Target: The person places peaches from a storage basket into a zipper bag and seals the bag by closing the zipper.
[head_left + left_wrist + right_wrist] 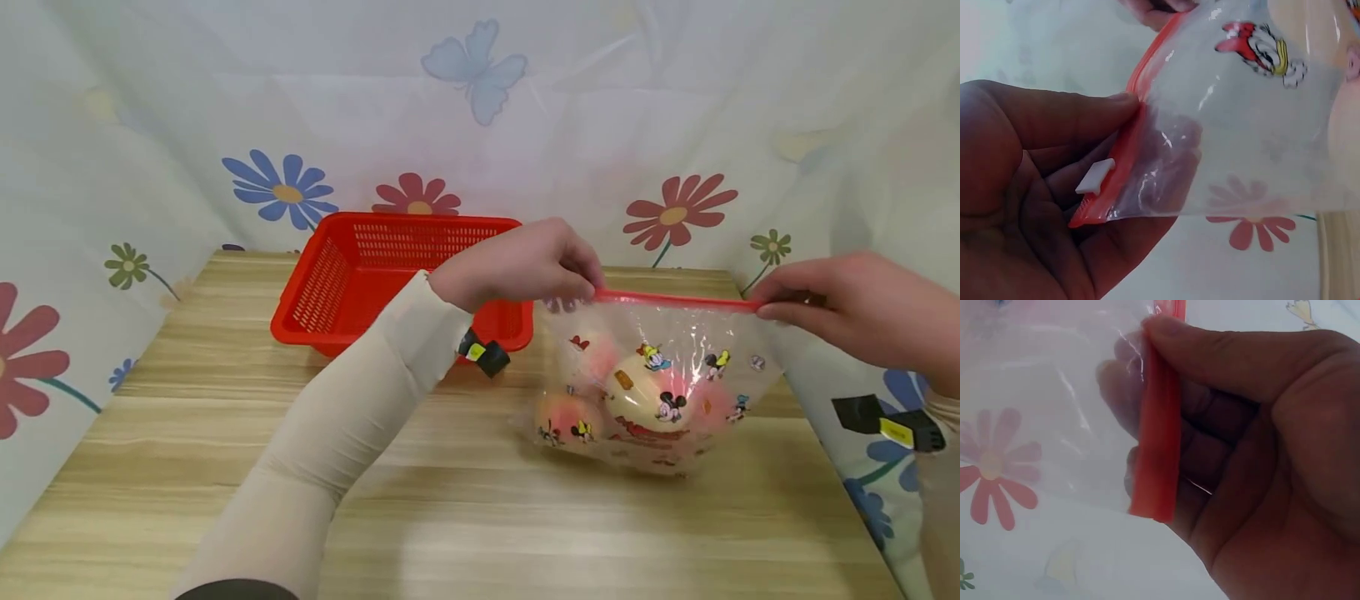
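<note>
A clear zip bag (pixel 652 392) printed with cartoon mice hangs just above the wooden table (pixel 465 508), with several pink-and-cream round fruits (pixel 645 396) inside. Its red zip strip (pixel 675 299) is stretched level between both hands. My left hand (pixel 525 262) pinches the strip's left end (pixel 1124 156), with the white slider (pixel 1095 176) against my fingers. At the right end (pixel 1157 444), my right hand (pixel 847 304) pinches the strip between thumb and fingers.
A red plastic basket (pixel 360 275) stands at the back of the table, left of the bag. Flowered cloth (pixel 480 108) hangs behind and at both sides. Bare wood lies in front of the bag and to the left.
</note>
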### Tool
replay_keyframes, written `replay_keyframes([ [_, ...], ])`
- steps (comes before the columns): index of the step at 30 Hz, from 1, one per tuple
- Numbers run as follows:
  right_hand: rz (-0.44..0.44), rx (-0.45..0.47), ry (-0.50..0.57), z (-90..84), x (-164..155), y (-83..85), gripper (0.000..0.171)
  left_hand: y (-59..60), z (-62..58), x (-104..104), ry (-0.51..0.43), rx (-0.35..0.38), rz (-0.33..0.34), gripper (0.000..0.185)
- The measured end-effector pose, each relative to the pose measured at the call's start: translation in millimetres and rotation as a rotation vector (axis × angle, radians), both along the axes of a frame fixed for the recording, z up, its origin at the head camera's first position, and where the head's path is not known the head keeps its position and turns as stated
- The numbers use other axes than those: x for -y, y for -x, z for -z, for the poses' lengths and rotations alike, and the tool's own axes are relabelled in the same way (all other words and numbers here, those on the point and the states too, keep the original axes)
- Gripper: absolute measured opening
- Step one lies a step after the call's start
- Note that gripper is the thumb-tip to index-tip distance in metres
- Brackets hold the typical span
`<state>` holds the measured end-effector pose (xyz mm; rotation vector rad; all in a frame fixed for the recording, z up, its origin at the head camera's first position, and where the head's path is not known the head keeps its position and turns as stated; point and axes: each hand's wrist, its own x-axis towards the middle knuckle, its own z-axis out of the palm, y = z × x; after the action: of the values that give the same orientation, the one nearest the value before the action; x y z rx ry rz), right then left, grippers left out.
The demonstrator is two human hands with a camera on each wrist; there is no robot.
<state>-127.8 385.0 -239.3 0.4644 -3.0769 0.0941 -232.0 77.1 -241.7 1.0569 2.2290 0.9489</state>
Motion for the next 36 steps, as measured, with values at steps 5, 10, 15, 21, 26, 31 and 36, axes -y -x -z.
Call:
replay_keyframes([
  [5, -0.025, 0.013, 0.007, 9.2, -3, 16.7, 0.012, 23.6, 17.0, -6, 0.034, 0.044, -0.052, 0.01],
  [10, -0.033, 0.025, 0.051, 16.9, -1, 52.2, 0.013, 52.3, 36.4, -17, 0.059, 0.021, -0.161, 0.012],
  [15, 0.02, 0.072, 0.059, 28.3, -2, 90.5, 0.018, 75.2, 51.0, -31, 0.092, -0.051, -0.248, 0.014],
  [21, 0.125, 0.105, 0.153, 61.8, -6, 129.9, 0.023, 97.1, 78.0, -48, 0.131, -0.213, -0.309, 0.021],
  [26, 0.139, 0.06, 0.211, 87.0, -3, 145.7, 0.019, 94.6, 92.1, -47, 0.152, -0.267, -0.334, 0.029],
  [31, 0.183, 0.001, 0.254, 101.4, -4, 144.2, 0.027, 70.9, 89.2, -43, 0.159, -0.339, -0.283, 0.032],
  [36, 0.186, -0.014, 0.296, 109.5, 4, 127.1, 0.038, 35.0, 86.9, -42, 0.155, -0.435, -0.202, 0.035],
])
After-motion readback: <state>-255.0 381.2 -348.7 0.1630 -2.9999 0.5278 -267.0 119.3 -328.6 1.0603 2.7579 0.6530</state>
